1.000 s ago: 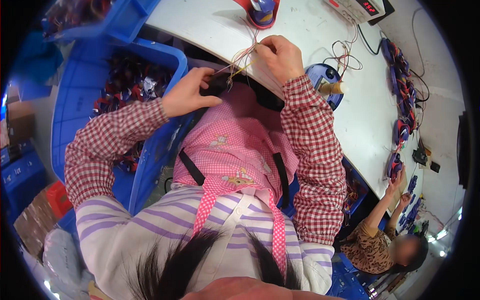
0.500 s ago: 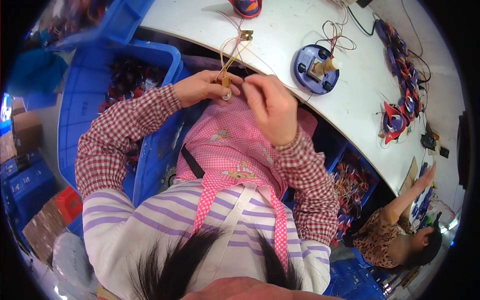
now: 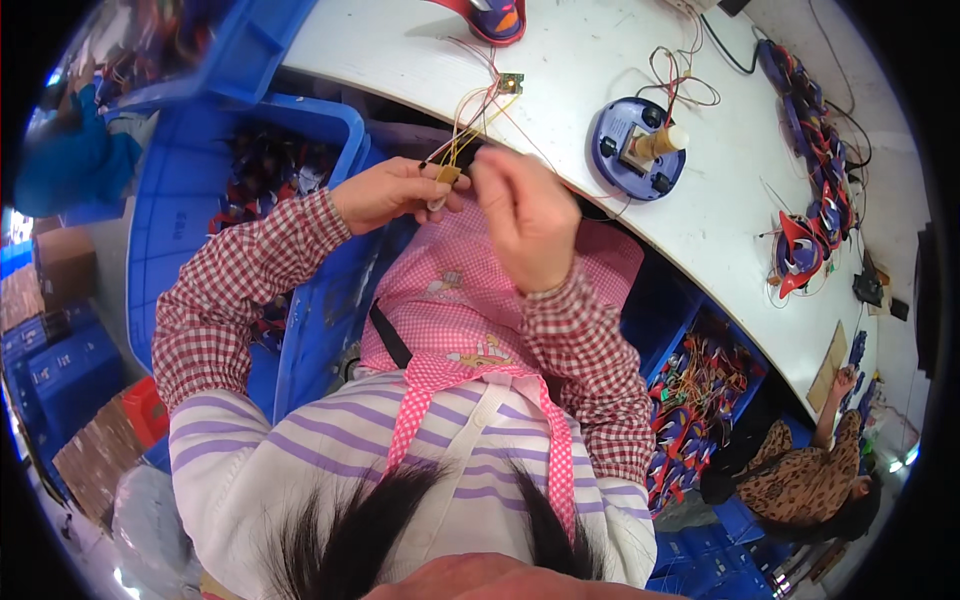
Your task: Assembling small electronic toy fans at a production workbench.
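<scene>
My left hand [image 3: 393, 193] pinches a small tan board [image 3: 448, 174] between thumb and fingers at the table's near edge. A whitish round piece [image 3: 436, 204] shows just below the board. Thin yellow, red and white wires [image 3: 468, 128] run up from it toward a small green circuit board [image 3: 511, 83] on the table. Close by on the right, my right hand [image 3: 530, 215] is curled with its fingers drawn together. Its fingertips are blurred and partly hidden, so I cannot see what they hold, if anything. Above the green board sits a red and purple shell piece [image 3: 497, 22].
On the white table [image 3: 570, 60] stands a round purple base [image 3: 612, 150] with a pale post. A row of red and purple parts [image 3: 800, 245] lines the far right. Blue bins [image 3: 165, 250] with parts flank my lap. Another person [image 3: 800, 470] sits at lower right.
My left hand has shifted slightly down and left with the tan board. The right hand has moved left, nearer to it. The other person's arm has lowered.
</scene>
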Available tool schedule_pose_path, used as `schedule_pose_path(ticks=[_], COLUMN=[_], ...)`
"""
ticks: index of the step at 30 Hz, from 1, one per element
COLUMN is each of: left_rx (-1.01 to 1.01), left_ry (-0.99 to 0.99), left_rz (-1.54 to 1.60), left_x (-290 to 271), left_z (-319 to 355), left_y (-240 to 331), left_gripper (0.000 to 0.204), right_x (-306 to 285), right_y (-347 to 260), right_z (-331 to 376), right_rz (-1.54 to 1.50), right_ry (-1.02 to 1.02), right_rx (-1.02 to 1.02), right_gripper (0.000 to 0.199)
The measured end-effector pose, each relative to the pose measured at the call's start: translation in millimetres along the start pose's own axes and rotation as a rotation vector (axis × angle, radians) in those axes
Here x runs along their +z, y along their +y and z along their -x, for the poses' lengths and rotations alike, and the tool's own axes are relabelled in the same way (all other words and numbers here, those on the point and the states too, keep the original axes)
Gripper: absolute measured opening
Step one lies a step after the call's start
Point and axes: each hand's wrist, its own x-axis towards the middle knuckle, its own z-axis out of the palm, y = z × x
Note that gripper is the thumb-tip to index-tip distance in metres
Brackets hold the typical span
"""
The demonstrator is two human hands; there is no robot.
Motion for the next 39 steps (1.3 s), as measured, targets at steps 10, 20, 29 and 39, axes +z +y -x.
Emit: schedule_pose_path(ticks=[10,20,29,39], left_rx=[0.02,0.101,0.142,0.17], left_ry=[0.07,0.257,0.262,0.257], left_rz=[0.14,0.114,0.082,0.086], left_x=[0,1,2,9], left_z=[13,23,20,21], left_y=[-1,-7,-8,-4], left_gripper=[0.031,0.027,0.02,0.02], right_x=[9,-2,-1,1], right_y=[66,69,70,78], right_z=[-83,-93,-89,-86], right_rz=[0.611,0.431,0.432,0.416], right_ry=[-0.225,-0.321,-0.313,-0.276], right_rx=[0.278,0.384,0.386,0.376], right_gripper=[0.027,0.029,0.031,0.028])
